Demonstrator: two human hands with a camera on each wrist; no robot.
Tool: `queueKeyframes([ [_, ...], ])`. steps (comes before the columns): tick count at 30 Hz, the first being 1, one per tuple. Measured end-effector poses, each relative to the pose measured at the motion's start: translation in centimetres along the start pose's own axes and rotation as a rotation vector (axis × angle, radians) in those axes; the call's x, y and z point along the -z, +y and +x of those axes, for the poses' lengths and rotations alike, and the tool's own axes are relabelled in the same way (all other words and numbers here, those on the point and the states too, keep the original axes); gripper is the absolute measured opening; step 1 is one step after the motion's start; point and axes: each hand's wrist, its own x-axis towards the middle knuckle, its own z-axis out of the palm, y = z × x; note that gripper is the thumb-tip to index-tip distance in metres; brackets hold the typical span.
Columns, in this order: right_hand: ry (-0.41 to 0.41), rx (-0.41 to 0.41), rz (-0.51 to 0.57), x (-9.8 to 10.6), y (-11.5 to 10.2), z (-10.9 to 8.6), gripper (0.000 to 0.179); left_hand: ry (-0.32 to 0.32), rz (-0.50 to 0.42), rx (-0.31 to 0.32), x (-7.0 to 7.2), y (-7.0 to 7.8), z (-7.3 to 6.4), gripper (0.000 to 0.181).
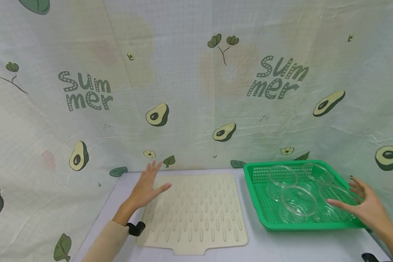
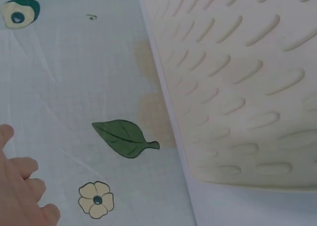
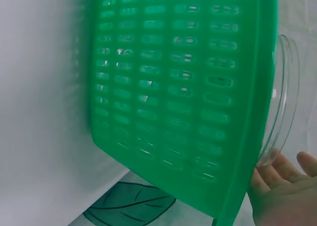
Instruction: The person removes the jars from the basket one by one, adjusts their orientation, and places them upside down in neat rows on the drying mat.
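Note:
A green plastic basket (image 1: pixel 262 203) stands at the right of the table with several clear round bowls (image 1: pixel 298 200) inside. My right hand (image 1: pixel 363 203) is at the basket's right side, thumb stretched over the nearest right bowl (image 1: pixel 335 194) and the other fingers apart from the thumb. In the right wrist view, the fingertips (image 3: pixel 270 174) are right at that bowl's rim (image 3: pixel 285 102). My left hand (image 1: pixel 145 187), fingers spread and holding nothing, hovers by the back left corner of a beige ridged drying mat (image 1: pixel 196 211). Only part of it shows in the left wrist view (image 2: pixel 22 196).
The table (image 1: pixel 222 251) has a white covering. Behind it hangs a pale cloth (image 1: pixel 190 83) printed with avocados, leaves and lettering, close to the back edges of mat and basket. A narrow strip of table separates the mat from the basket.

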Motion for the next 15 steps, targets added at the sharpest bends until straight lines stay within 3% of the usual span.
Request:
queueKeyframes([
  [7, -0.062, -0.101, -0.037, -0.3, 0.9, 0.1, 0.122, -0.009, -0.034, -0.016, -0.9, 0.8, -0.2, 0.096],
  [15, -0.158, -0.093, -0.058, 0.0, 1.3, 0.6, 0.123, -0.018, -0.082, -0.037, -2.0, 2.1, -1.0, 0.096],
])
